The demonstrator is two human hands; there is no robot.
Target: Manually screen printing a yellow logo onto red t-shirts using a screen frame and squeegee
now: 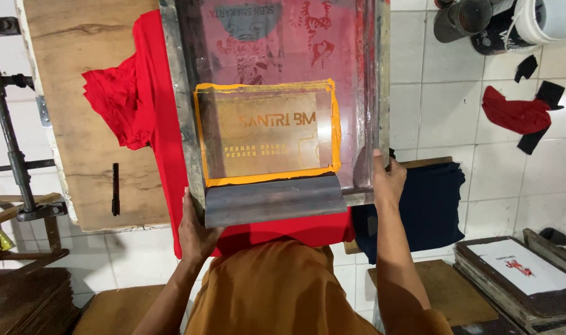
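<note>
Our left hand point(196, 231) grips the near left corner of the screen-printing frame point(182, 105), fingers wrapped on the frame's edge. Our right hand point(387, 180) clasps the near right corner of the same frame, thumb lying along the metal side. Both hands closed on it; neither released.

Frame lies flat between the two hands and extends away from them. Mesh stained red and pink, with faint mirrored figures at the far end. Nearer the hands, a rectangle bordered in orange-yellow ink point(267, 132) sits on the mesh.

Squeegee point(274, 200) with a grey blade rests across the frame's near edge, between the hands, touching the near border of the ink rectangle.

Under the frame: red shirt point(148, 93), spread on a wooden board point(87, 130). Its sleeve bunches out beyond our left hand; its hem shows just below the squeegee, between the hands.

Left of the left hand, on the board: a black marker-like stick point(115, 188).

Just beside the right hand, lower down: a dark navy garment point(432, 201) on another board.

Well beyond the right hand, on the white tiled floor point(438, 105): a red cloth scrap point(512, 113) with black pieces touching it, and a white bucket point(543, 18) at the far corner.

Near right: a second framed screen point(525, 273) with a white panel
</note>
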